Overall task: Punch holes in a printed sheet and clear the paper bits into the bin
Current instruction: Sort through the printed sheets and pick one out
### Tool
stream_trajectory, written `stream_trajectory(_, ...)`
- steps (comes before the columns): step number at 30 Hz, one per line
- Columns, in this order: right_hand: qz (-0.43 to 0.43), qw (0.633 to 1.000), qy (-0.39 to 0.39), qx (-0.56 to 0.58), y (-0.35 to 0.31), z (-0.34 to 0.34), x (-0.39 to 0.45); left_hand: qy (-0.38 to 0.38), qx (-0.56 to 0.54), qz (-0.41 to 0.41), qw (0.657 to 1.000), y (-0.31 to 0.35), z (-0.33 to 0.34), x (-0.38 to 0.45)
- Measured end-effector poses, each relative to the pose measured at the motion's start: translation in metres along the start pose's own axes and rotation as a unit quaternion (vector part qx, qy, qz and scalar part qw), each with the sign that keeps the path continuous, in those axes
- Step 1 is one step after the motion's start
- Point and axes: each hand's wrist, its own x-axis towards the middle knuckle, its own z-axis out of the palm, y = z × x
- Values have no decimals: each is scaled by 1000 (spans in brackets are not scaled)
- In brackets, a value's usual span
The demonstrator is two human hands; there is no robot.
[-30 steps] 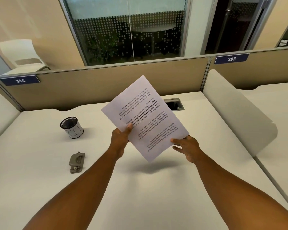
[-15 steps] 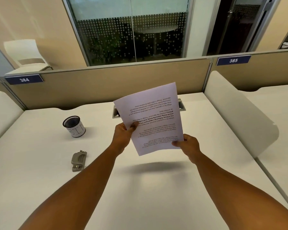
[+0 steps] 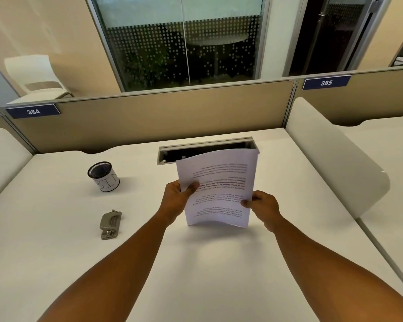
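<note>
Two hands pinching printed sheet [image 3: 219,187], left hand [image 3: 175,198] left edge, right hand [image 3: 262,204] right edge

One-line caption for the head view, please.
Both hands, left and right, hold the sheet above the desk; punch and bin wait left.

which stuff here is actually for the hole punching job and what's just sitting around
For the job:
- printed sheet, held above the desk by left hand and right hand
- hole punch, lying on the desk
- small cup marked BIN

Just there:
- cable tray, open at the desk's back
- desk number signs 384 and 385
- white chair behind the partition
</note>
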Motion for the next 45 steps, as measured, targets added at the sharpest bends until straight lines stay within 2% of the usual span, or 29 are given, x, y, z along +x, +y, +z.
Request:
stream_trajectory(10,-22,1000,7,-6,-3,1,-2,21,-2,-7,1000,-2,3,-2)
stream_trajectory(18,-36,999,-13,3,-6,1,-5,5,8,-19,1000,-5,2,-3)
stream_trajectory(21,-54,998,-18,-7,-8,3,-7,-11,51,-41,998,-12,-2,-2)
stream_trajectory(26,-92,995,-10,-25,-10,5,-8,-70,210,-95,971,-22,-9,2)
stream_trajectory(28,-92,996,-4,-14,-12,5,-8,-57,224,-89,969,-23,-10,2)
stream_trajectory(32,-92,996,-1,11,-17,5,-6,-12,212,-69,975,-23,-11,3)
stream_trajectory(36,-67,992,9,107,-23,3,-5,15,171,-57,983,-27,-16,3)
stream_trajectory(45,-3,967,-3,255,-25,0,2,89,26,-91,992,-29,-19,2)
